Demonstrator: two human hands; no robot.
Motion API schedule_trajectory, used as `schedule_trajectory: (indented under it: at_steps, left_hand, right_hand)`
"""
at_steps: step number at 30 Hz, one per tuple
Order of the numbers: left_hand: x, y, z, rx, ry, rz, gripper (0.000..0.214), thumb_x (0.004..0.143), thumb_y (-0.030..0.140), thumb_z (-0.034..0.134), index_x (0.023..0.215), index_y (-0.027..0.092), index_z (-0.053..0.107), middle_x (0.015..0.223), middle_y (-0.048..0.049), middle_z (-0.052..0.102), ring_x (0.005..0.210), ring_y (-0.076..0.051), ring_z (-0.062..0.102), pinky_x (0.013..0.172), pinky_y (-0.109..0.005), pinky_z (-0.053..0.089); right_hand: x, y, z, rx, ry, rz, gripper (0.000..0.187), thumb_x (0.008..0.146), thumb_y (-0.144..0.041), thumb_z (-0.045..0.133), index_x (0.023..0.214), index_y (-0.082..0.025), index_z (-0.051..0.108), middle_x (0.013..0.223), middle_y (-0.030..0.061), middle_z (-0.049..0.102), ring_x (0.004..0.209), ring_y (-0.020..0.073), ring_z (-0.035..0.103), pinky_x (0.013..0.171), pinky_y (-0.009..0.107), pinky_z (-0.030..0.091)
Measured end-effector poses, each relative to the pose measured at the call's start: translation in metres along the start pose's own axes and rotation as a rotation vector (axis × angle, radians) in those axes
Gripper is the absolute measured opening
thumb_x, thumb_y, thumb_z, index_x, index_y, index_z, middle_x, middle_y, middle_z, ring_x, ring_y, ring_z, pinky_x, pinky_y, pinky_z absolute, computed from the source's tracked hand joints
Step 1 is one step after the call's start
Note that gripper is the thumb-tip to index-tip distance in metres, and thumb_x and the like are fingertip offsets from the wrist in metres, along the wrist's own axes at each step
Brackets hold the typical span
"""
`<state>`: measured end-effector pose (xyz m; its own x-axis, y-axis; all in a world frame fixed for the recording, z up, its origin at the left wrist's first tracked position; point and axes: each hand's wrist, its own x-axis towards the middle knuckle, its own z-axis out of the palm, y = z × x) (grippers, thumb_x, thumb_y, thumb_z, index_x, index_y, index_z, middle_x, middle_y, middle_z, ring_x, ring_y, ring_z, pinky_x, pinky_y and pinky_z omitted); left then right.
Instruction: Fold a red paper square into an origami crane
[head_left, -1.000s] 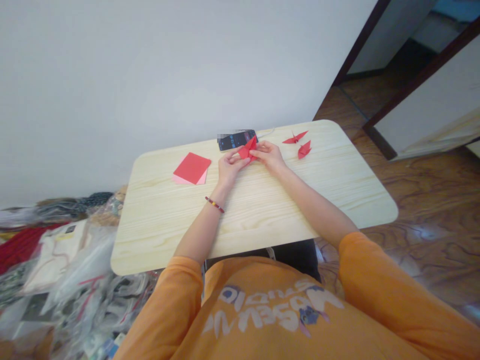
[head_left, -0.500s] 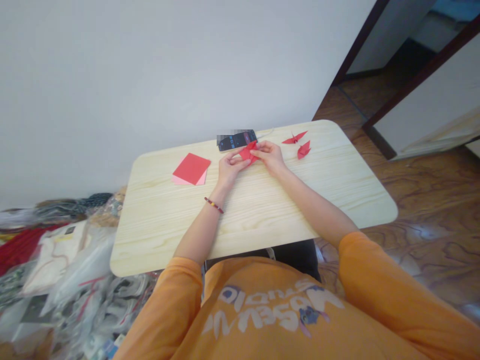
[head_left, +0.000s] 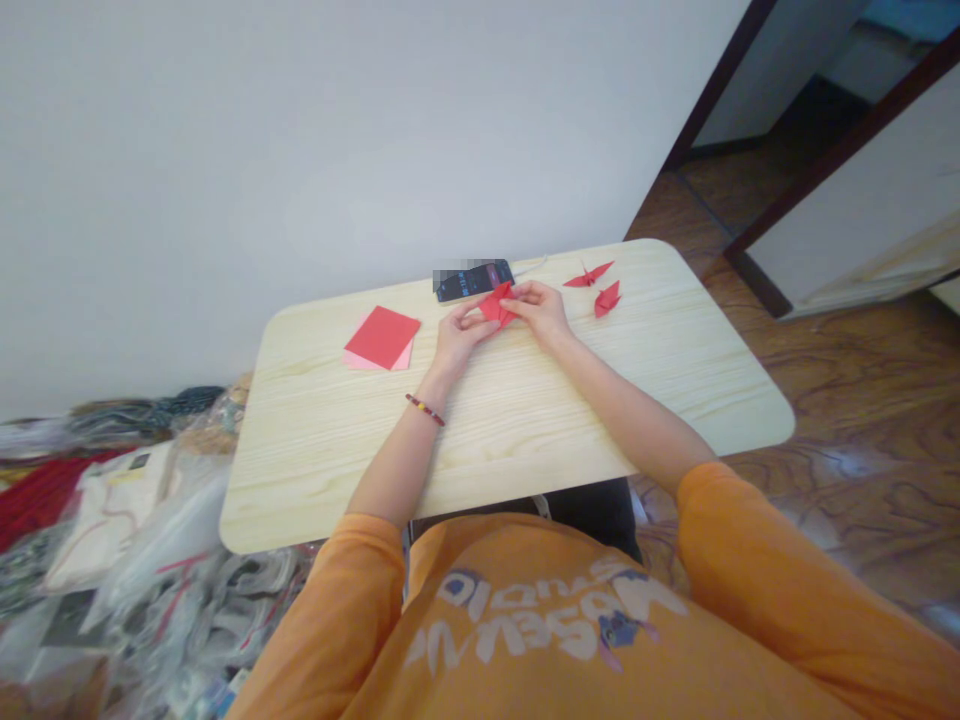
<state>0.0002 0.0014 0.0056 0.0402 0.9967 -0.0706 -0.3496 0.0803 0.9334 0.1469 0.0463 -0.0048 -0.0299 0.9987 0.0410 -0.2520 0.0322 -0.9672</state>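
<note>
A partly folded piece of red paper (head_left: 496, 304) is pinched between both my hands over the far middle of the light wooden table (head_left: 510, 420). My left hand (head_left: 459, 335) grips its left side with curled fingers; a beaded bracelet sits on that wrist. My right hand (head_left: 543, 309) holds the right side, fingers closed on the paper. A stack of red and pink paper squares (head_left: 382, 338) lies flat to the left of my hands. Two folded red paper cranes (head_left: 600, 285) rest to the right.
A dark phone (head_left: 472, 279) lies just behind my hands near the white wall. Bags and heaped cloth (head_left: 112, 520) crowd the floor to the left of the table. Wooden floor and a dark-framed doorway (head_left: 750, 150) are on the right.
The folded red paper has dropped slightly and lies flatter between my fingers. Both hands have stayed in the same place.
</note>
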Motion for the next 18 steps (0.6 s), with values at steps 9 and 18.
schedule_trajectory:
  at_steps: [9, 18]
  left_hand:
    - [0.0006, -0.0013, 0.0011, 0.023, 0.028, 0.015, 0.068, 0.047, 0.023, 0.088, 0.111, 0.017, 0.066, 0.078, -0.0026, 0.074, 0.075, -0.018, 0.07, 0.081, -0.033, 0.055]
    - [0.0017, -0.0015, 0.0002, 0.053, 0.035, 0.016, 0.07, 0.045, 0.021, 0.087, 0.112, 0.014, 0.065, 0.077, -0.0037, 0.074, 0.074, -0.018, 0.07, 0.081, -0.034, 0.054]
  right_hand:
    - [-0.0023, -0.0039, 0.0023, -0.029, 0.016, 0.0, 0.038, 0.046, -0.034, 0.086, 0.069, -0.019, 0.059, 0.069, -0.0026, 0.067, 0.066, 0.013, 0.063, 0.071, 0.028, 0.053]
    - [-0.0021, -0.0018, 0.0011, 0.017, 0.003, 0.017, 0.035, 0.048, -0.03, 0.085, 0.07, -0.019, 0.06, 0.07, -0.002, 0.067, 0.066, 0.0128, 0.064, 0.07, 0.028, 0.053]
